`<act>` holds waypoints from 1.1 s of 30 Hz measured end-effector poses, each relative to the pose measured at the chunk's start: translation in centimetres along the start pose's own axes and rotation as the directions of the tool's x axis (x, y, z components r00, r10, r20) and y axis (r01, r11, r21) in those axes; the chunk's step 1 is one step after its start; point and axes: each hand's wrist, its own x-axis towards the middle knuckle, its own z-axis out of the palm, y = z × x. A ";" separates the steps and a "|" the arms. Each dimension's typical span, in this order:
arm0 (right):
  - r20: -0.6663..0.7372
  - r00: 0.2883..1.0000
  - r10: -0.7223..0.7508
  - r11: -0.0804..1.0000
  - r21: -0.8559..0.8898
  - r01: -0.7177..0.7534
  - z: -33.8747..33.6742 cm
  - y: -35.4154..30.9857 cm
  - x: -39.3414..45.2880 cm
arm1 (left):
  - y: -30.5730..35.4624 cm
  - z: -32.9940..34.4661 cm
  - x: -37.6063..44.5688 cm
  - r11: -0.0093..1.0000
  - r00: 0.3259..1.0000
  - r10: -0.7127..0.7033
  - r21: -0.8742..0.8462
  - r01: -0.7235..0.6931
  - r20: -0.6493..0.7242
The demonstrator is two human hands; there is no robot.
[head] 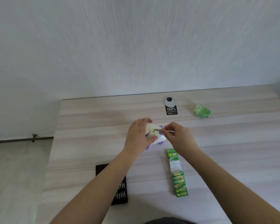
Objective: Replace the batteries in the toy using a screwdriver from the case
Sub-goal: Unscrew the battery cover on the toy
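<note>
— Head camera shows it best: nearest the desk's left edge, down by the front, the black screwdriver case (120,189) lies open with its bits showing. What's she holding further in?

— The left hand (140,136) is wrapped around the white and purple toy (153,135), mid-desk, pinning it on its side. The right hand (178,136) is pinched shut on a thin screwdriver (162,130), whose tip sits on the toy's pale underside, at a small dark spot I take for the screw.

— Looks fiddly.

— It is. If the tip isn't seated square, I'd guess it skids off and rounds the head, or jabs the left thumb right beside it. A loosened screw could also roll away.

— And the new ones?

— The green battery pack (178,175) lies near the front, under the right forearm; a crumpled green wrapper (201,110) sits towards the back right.
</note>
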 end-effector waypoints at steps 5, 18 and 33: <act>0.018 1.000 -0.006 0.998 -0.067 0.007 0.0 -0.5 0.5 | -0.2 0.1 0.3 1.000 1.000 -0.010 0.010 0.010 0.000; 0.034 0.999 -0.014 0.994 -0.107 0.017 0.4 -0.5 0.5 | -0.7 0.5 0.1 1.000 1.000 -0.015 -0.017 0.015 0.000; 0.267 0.943 -0.199 0.604 -0.725 0.333 1.0 -5.6 2.3 | -0.6 0.3 0.2 0.999 1.000 -0.018 -0.030 0.019 0.015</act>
